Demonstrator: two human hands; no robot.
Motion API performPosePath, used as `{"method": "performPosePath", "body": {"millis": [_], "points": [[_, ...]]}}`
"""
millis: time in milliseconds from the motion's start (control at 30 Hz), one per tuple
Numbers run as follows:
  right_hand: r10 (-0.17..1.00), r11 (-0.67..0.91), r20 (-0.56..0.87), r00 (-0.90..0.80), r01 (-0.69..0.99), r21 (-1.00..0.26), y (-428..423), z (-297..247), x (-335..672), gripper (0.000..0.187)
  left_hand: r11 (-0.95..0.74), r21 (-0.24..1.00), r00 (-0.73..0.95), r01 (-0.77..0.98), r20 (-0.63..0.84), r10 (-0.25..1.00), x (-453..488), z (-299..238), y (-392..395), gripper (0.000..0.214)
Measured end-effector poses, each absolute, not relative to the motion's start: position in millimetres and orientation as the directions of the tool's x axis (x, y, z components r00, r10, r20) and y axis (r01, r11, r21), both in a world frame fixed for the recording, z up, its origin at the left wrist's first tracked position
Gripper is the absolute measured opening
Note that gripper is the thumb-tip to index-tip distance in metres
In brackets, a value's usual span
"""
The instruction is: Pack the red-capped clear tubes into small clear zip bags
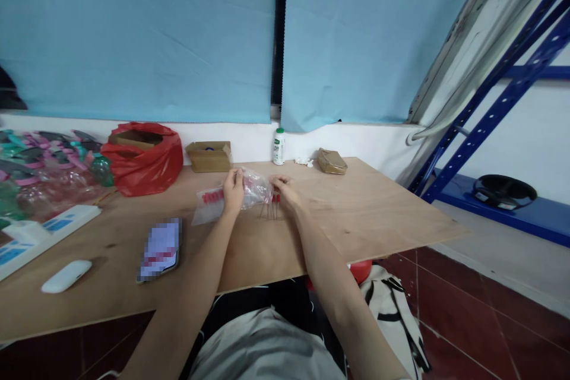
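Note:
My left hand grips a small clear plastic bag above the wooden table, fingers closed on its left side. My right hand pinches the bag's right end, where several thin red-tipped metal pins hang down. Just left of my left hand, a flat clear packet with red print lies on the table.
A phone and a white oval device lie at the near left. A white power strip, a red bag around a box, a cardboard box, a white bottle and a brown packet line the back. Blue shelving stands at the right.

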State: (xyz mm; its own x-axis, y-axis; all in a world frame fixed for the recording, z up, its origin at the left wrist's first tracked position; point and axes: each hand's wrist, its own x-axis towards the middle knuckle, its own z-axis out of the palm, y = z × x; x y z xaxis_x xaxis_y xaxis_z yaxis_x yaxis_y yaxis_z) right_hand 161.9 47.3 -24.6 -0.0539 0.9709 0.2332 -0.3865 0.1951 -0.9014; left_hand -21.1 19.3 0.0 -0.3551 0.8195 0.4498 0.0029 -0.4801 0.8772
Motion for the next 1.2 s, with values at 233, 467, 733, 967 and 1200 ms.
{"method": "performPosePath", "body": {"millis": [233, 467, 733, 967, 1200], "points": [[0.95, 0.308, 0.296, 0.097, -0.422, -0.852, 42.5, -15.2, 163.2, 0.038, -0.522, 0.806, -0.443, 0.28, 0.591, 0.674, -23.3, -3.7, 22.0, 0.02], [0.961, 0.246, 0.277, 0.0, -0.459, -0.854, 39.5, -14.3, 162.9, 0.046, -0.484, 0.805, -0.498, 0.344, 0.593, 0.632, -24.7, -7.3, 21.7, 0.019], [0.942, 0.07, 0.175, -0.286, -0.341, -0.937, 33.8, -15.8, 160.3, 0.046, -0.452, 0.802, -0.564, 0.39, 0.596, 0.571, -28.3, -4.9, 19.9, 0.021], [0.954, 0.238, 0.285, -0.09, -0.345, -0.908, 35.6, -13.2, 161.2, 0.043, -0.479, 0.818, -0.56, 0.319, 0.571, 0.6, -33.4, -4.6, 22.8, 0.018], [0.915, 0.404, 0.391, 0.102, -0.21, -0.891, 41.3, -9.4, 166.5, 0.036, -0.39, 0.827, -0.549, 0.405, 0.561, 0.619, -33.9, -0.9, 14.9, 0.024]]}}
